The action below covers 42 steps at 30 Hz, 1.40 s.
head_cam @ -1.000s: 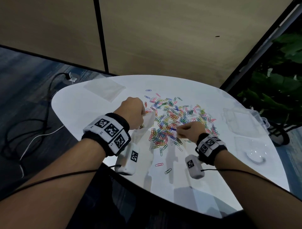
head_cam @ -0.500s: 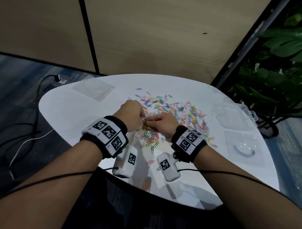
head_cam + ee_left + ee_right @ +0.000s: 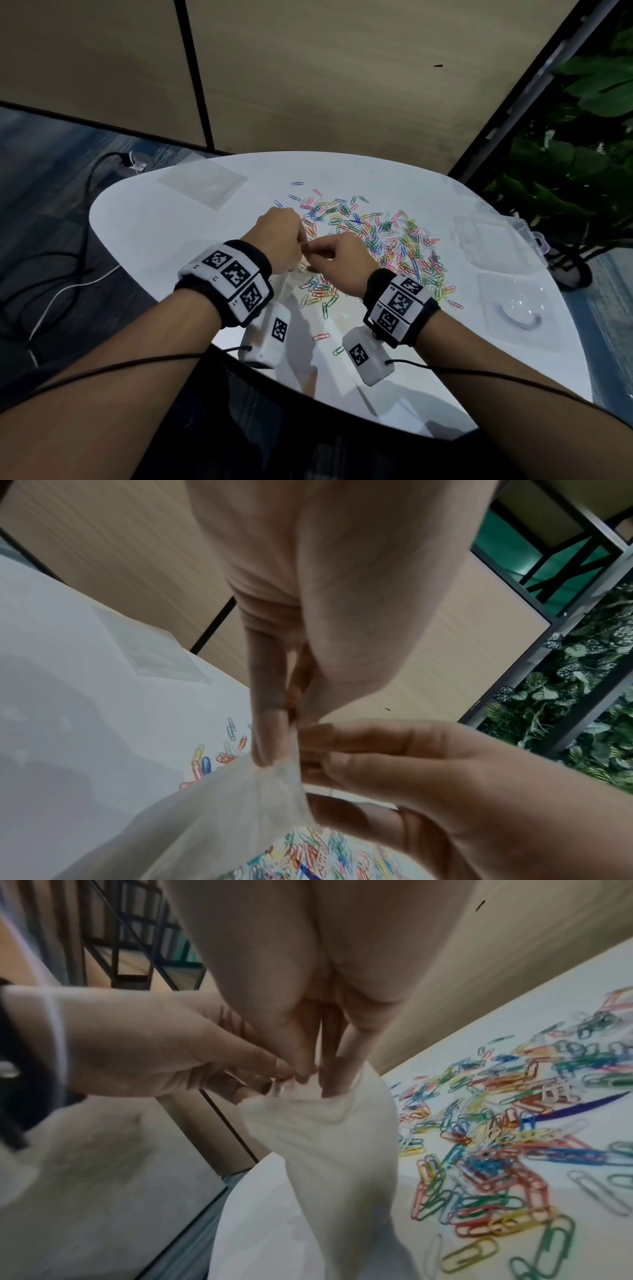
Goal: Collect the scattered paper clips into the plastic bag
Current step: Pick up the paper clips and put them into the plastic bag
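A white plastic bag (image 3: 284,287) hangs over the white table (image 3: 154,233), gathered at its mouth. My left hand (image 3: 301,246) pinches the bag's rim (image 3: 274,767) between thumb and forefinger. My right hand (image 3: 318,251) meets it at the mouth. In the right wrist view its fingers (image 3: 339,1069) dip inside the bag (image 3: 325,1150) while the thumb presses on the rim from outside. No clip shows in those fingers. Several coloured paper clips (image 3: 394,246) lie in a wide heap just right of and beyond both hands (image 3: 496,1137).
A flat stack of clear bags (image 3: 202,181) lies at the table's far left. Clear plastic boxes (image 3: 493,240) and a clear lid (image 3: 513,308) sit at the right. Two stray clips (image 3: 321,336) lie near the front edge. Cables (image 3: 68,257) run on the floor left; a plant (image 3: 582,154) stands right.
My right hand left the clip heap and moved left to the bag's mouth, where it joined the left hand. The left hand kept holding the bag.
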Each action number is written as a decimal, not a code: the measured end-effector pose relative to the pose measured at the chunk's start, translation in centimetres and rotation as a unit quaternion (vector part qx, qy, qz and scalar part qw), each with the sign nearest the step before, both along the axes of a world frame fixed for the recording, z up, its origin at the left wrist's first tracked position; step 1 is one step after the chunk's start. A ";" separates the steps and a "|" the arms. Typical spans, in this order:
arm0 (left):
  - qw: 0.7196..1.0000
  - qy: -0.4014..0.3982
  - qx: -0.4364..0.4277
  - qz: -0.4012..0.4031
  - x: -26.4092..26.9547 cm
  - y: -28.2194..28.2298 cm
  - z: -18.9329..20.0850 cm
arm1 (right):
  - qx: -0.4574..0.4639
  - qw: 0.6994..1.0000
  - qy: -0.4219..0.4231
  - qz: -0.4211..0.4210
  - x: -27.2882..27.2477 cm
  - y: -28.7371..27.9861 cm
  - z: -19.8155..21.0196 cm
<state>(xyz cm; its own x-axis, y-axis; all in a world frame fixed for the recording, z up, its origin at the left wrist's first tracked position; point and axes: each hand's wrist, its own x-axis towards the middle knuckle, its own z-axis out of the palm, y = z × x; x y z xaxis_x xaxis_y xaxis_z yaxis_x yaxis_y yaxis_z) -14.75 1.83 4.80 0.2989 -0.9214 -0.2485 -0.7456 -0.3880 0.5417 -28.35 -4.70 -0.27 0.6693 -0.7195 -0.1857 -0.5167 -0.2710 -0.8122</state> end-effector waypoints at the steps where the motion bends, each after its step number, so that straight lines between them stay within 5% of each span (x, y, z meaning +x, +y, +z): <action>1: 1.000 -0.001 0.000 0.007 0.3 0.1 0.0 | -0.016 0.999 -0.028 -0.011 -0.3 0.3 0.4; 4: 1.000 -0.004 0.001 0.026 1.4 0.4 0.2 | -0.130 0.989 -0.070 0.018 -2.7 1.0 1.3; 6: 0.999 -0.005 0.002 0.035 2.1 0.6 0.2 | -0.222 0.964 0.016 0.147 -5.2 1.4 0.4; 10: 0.999 0.000 0.003 0.051 2.9 1.3 0.1 | -0.317 0.829 0.196 0.417 -11.6 4.2 -5.3; 13: 0.998 -0.002 0.006 0.057 3.3 1.7 0.0 | -0.356 0.777 0.236 0.463 -15.1 6.3 -8.7; 19: 0.998 0.000 0.016 0.061 3.6 1.6 -0.3 | -0.409 0.750 0.214 0.474 -13.1 4.9 -10.4; 24: 0.998 0.000 0.021 0.062 4.3 1.5 -0.4 | -0.417 0.765 0.236 0.431 -7.4 3.0 -10.5; 29: 0.998 -0.003 0.025 0.058 5.1 1.7 -0.5 | -0.435 0.756 0.349 0.343 -4.5 0.2 -10.7; 38: 0.998 0.006 0.031 0.049 5.0 2.0 -0.3 | -0.331 0.860 0.312 0.233 -2.6 -1.4 -8.4; 42: 0.999 0.000 0.037 0.038 4.4 1.7 -0.1 | -0.194 0.948 0.250 0.024 -3.7 -2.8 -5.6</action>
<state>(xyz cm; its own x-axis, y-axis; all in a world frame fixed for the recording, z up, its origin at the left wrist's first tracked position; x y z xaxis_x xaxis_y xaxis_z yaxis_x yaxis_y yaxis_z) -10.37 3.50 4.69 0.3664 -0.8756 -0.3147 -0.7125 -0.4816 0.5104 -32.03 -7.47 -5.83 0.6008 -0.7697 -0.2158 -0.7907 -0.5324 -0.3024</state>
